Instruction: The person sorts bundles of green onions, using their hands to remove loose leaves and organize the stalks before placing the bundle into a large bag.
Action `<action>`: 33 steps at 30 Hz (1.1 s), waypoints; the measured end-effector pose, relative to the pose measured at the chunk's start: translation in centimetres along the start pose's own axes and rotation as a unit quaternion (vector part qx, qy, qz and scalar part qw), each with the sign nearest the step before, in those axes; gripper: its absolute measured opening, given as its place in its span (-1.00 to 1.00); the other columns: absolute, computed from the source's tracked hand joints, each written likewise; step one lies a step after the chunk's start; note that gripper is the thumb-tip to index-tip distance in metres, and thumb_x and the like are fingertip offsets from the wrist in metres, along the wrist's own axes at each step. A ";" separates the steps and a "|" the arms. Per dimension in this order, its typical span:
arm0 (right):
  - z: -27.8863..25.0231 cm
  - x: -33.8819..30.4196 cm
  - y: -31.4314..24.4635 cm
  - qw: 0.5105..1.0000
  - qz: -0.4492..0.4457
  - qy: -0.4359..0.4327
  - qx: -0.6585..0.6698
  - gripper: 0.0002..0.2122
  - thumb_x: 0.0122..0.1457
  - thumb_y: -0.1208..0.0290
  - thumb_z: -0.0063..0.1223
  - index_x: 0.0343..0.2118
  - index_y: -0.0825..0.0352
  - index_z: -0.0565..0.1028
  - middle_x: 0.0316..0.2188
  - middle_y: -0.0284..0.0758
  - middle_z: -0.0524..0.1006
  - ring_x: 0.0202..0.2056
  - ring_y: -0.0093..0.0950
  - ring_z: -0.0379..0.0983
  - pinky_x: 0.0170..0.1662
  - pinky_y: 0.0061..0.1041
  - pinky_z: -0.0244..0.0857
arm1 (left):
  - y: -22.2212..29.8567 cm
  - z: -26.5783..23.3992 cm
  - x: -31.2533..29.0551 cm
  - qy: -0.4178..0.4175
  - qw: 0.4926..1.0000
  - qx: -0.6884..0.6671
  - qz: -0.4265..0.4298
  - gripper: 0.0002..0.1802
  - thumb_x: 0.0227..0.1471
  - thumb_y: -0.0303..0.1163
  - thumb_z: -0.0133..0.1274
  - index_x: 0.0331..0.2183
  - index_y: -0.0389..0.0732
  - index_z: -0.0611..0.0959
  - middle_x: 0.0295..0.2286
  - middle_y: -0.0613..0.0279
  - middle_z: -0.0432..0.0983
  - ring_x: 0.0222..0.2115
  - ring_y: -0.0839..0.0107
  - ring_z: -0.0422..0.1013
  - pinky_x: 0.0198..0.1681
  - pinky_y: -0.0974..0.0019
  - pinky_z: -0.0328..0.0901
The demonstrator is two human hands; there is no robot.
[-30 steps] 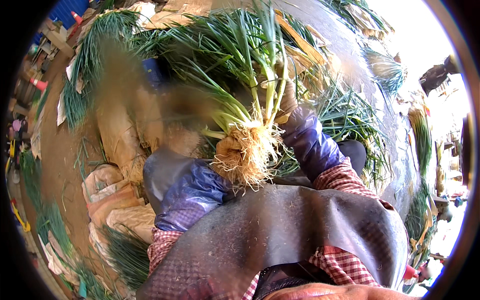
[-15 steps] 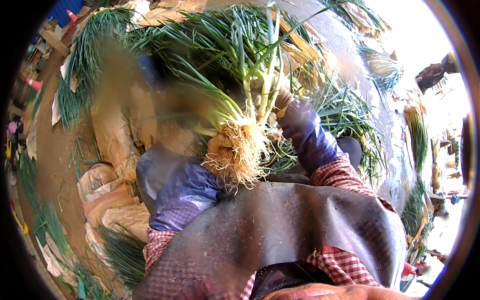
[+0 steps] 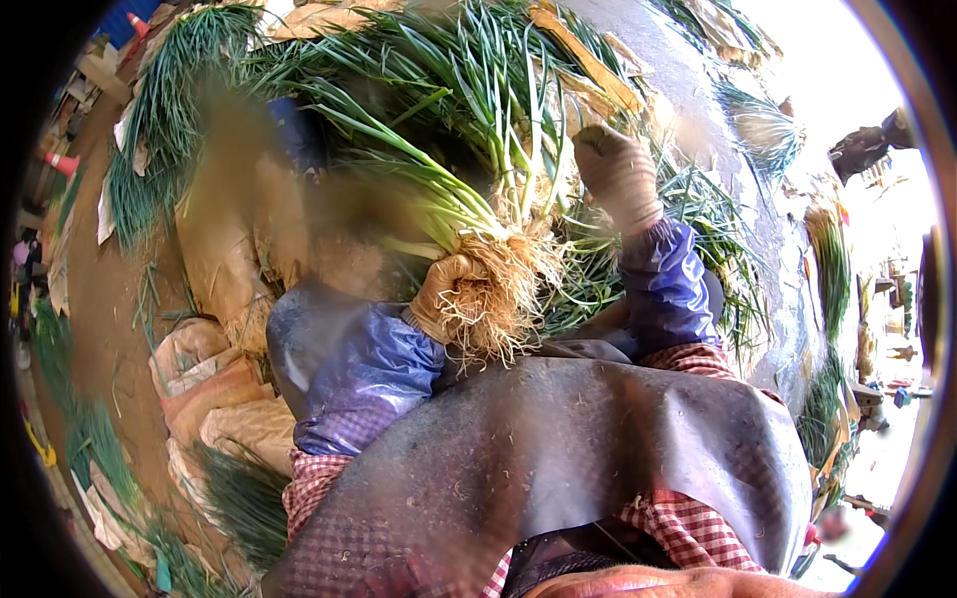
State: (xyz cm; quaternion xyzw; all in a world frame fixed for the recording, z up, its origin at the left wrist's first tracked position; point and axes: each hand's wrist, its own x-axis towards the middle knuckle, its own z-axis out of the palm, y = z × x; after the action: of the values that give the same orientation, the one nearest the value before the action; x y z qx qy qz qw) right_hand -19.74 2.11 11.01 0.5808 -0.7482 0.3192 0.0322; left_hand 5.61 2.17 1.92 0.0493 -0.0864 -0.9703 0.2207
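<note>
My left hand [image 3: 437, 297], in a tan work glove, is closed round the root end of a bunch of green onions [image 3: 467, 211]. Pale, stringy roots [image 3: 503, 299] spill over its fingers, and the leaves point up and to the left. More pale stems [image 3: 523, 184] with upright leaves stand just behind the roots. To the right of the bunch, apart from it, my gloved right hand [image 3: 616, 177] is raised with its fingers curled in. Its back faces me, so anything inside the fingers is hidden.
A large heap of green onions [image 3: 399, 60] lies beyond my hands, with more leaves [image 3: 698, 214] at the right. Brown sacks [image 3: 224, 384] lie at the left. A dark apron [image 3: 598, 439] covers my lap. Blurred brown smears hide part of the left middle.
My right hand has come away from the stems, moving right and up into plain sight. The bunch's roots have shifted slightly, so my left hand shows more clearly; its grip stays.
</note>
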 end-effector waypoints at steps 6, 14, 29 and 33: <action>4.4 4.2 0.5 0.905 0.235 -0.309 0.174 -0.52 0.11 -0.11 0.00 -0.44 0.34 0.56 -0.71 -0.37 0.47 -0.72 -0.59 0.34 -0.60 -0.54 0.26 | 0.0 -0.2 0.3 0.056 0.998 0.016 -0.006 -0.53 -0.15 -0.63 -0.07 -0.09 -0.45 0.45 -0.23 -0.01 0.48 -0.22 0.15 0.45 -0.05 0.14 0.38; 8.7 3.6 4.4 0.681 0.369 -0.210 0.596 -0.86 0.10 0.36 0.05 -0.52 0.30 0.46 -0.74 -0.42 0.42 -0.83 -0.64 0.22 -0.81 -0.70 0.05 | 0.0 -0.2 -0.1 -0.002 1.000 -0.014 0.000 -0.49 -0.13 -0.57 -0.08 -0.04 -0.44 0.41 -0.15 -0.04 0.45 -0.16 0.18 0.43 0.00 0.18 0.35; -2.1 -5.1 -2.9 0.723 0.031 -0.136 0.677 -0.76 0.16 0.28 0.05 -0.30 0.41 0.49 -0.42 -0.15 0.57 -0.41 -0.40 0.56 -0.37 -0.50 0.47 | 0.0 1.2 0.5 -0.008 0.997 -0.009 0.070 -0.45 -0.13 -0.49 -0.03 -0.02 -0.43 0.38 -0.18 -0.07 0.45 -0.16 0.14 0.44 -0.05 0.10 0.40; -5.0 -5.8 -2.6 0.741 -0.013 -0.045 0.669 -0.76 0.15 0.26 0.07 -0.31 0.38 0.51 -0.42 -0.20 0.57 -0.38 -0.37 0.56 -0.28 -0.34 0.47 | 0.2 0.6 0.2 -0.054 0.995 -0.036 0.076 -0.47 -0.11 -0.52 -0.06 -0.02 -0.42 0.38 -0.15 -0.12 0.43 -0.13 0.13 0.43 -0.02 0.08 0.38</action>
State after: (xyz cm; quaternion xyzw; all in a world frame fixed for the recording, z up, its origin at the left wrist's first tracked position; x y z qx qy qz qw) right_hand -17.14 9.29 13.73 0.4759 -0.3350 0.7112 -0.3943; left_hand 5.41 1.93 2.54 -0.0176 -0.0662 -0.9544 0.2904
